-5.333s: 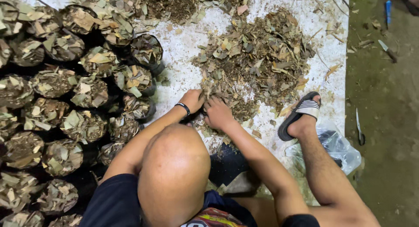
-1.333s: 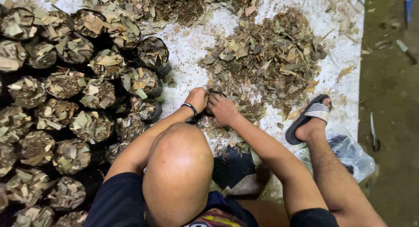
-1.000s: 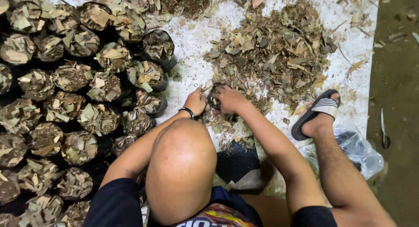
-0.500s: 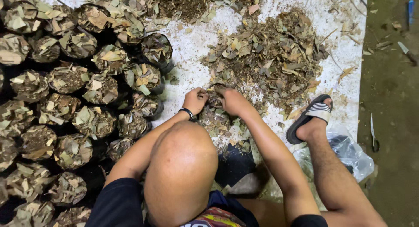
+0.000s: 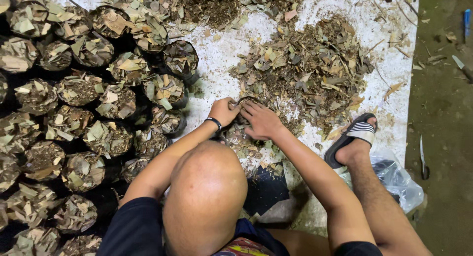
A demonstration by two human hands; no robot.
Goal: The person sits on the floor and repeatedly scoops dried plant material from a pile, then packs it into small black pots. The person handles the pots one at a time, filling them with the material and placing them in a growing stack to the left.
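Observation:
My left hand (image 5: pixel 224 110), with a black band at the wrist, grips the rim of a small black bag (image 5: pixel 241 102) that stands on the white sheet (image 5: pixel 221 54). My right hand (image 5: pixel 261 120) lies flat beside it, fingers spread over dry leaf bits at the bag's mouth. Most of the bag is hidden by both hands. Just beyond them spreads a big pile of dry chopped leaves (image 5: pixel 305 68). My bent knee (image 5: pixel 204 187) fills the foreground.
Several black bags packed with leaf litter (image 5: pixel 98 103) stand in rows at the left. My sandalled foot (image 5: pixel 354 135) rests on the sheet's right edge, beside a clear plastic bag (image 5: pixel 394 177). A knife (image 5: pixel 423 160) and a blue tool (image 5: pixel 466 22) lie on the dirt floor.
My hands have lifted out of the loose leaves and come together on the small black bag. My right hand has settled flat over its mouth.

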